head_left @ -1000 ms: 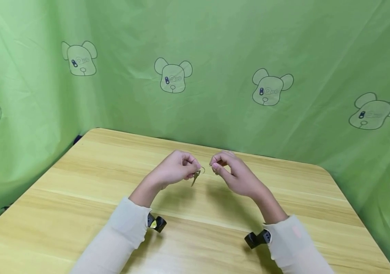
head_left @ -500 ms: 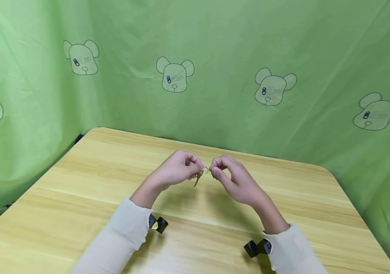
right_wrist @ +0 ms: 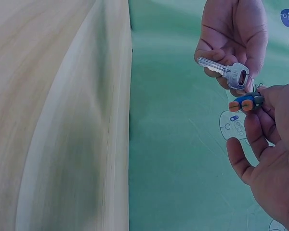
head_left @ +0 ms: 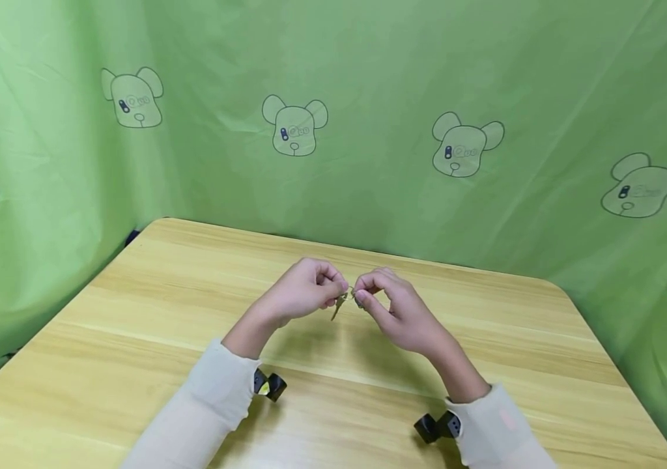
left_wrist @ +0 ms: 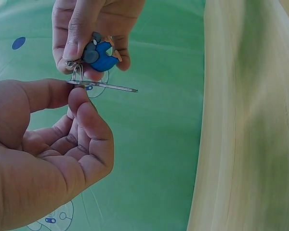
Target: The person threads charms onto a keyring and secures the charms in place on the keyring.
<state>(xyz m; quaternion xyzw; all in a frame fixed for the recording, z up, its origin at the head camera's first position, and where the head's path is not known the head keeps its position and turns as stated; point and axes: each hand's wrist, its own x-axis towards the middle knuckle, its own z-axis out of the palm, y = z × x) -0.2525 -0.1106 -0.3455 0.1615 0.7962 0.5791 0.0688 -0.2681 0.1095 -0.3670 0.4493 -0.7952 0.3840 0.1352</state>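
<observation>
My left hand (head_left: pixel 304 291) pinches a silver key (right_wrist: pixel 224 70) at its head between thumb and forefinger, the blade sticking out. A thin metal ring (left_wrist: pixel 78 72) passes at the key's head and reaches up to my right fingertips. There my right hand (head_left: pixel 400 316) pinches a small figure charm (left_wrist: pixel 104 58), blue and grey with orange feet, by its grey end. Both hands are almost touching above the table, with the key and charm between them. My fingertips partly hide the ring, so I cannot tell whether the charm is linked to it.
Under the hands is a light wood-grain table (head_left: pixel 333 404) with rounded far corners. Green cloth (head_left: pixel 368 202) printed with bear-head outlines hangs behind it and at both sides. A black wrist camera (head_left: pixel 275 386) sits at the left cuff, another camera (head_left: pixel 427 428) at the right.
My right hand has moved left and slightly down, closing the gap to the ring and key. My left hand has stayed nearly in place, still pinching the key.
</observation>
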